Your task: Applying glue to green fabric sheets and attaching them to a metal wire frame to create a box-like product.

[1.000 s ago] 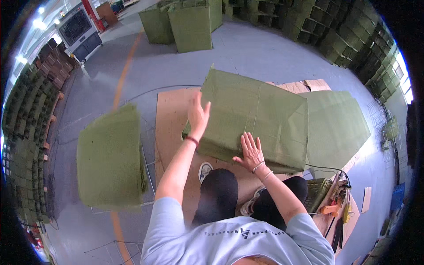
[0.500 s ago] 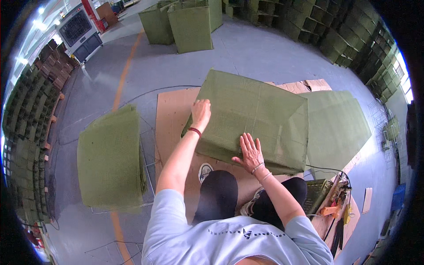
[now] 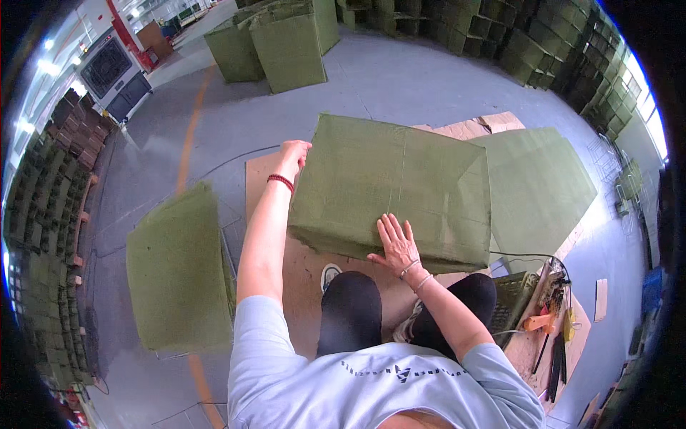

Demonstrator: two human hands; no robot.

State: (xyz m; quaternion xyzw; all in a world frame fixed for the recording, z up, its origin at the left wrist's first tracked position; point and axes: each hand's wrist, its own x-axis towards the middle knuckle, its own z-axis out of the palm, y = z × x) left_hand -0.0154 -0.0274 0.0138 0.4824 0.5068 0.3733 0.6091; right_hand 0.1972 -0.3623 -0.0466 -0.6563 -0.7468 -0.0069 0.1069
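Note:
A large green cardboard box [image 3: 400, 186] lies on a brown cardboard sheet [image 3: 261, 179] on the floor in front of my knees. My left hand [image 3: 294, 153] grips the box's far left edge, fingers curled over it. My right hand [image 3: 394, 243] lies flat on the box's near top face, fingers spread. A second green box [image 3: 543, 186] sits just behind it to the right.
Another green box [image 3: 179, 268] stands on the floor to my left. More green boxes [image 3: 286, 43] stand further back. A green crate [image 3: 518, 304] and hand tools [image 3: 554, 336] lie at my right. Stacked goods [image 3: 43, 207] line the left wall.
My left hand slid from the box's top face out to its far left edge and closed on it. My right hand stayed flat on the box.

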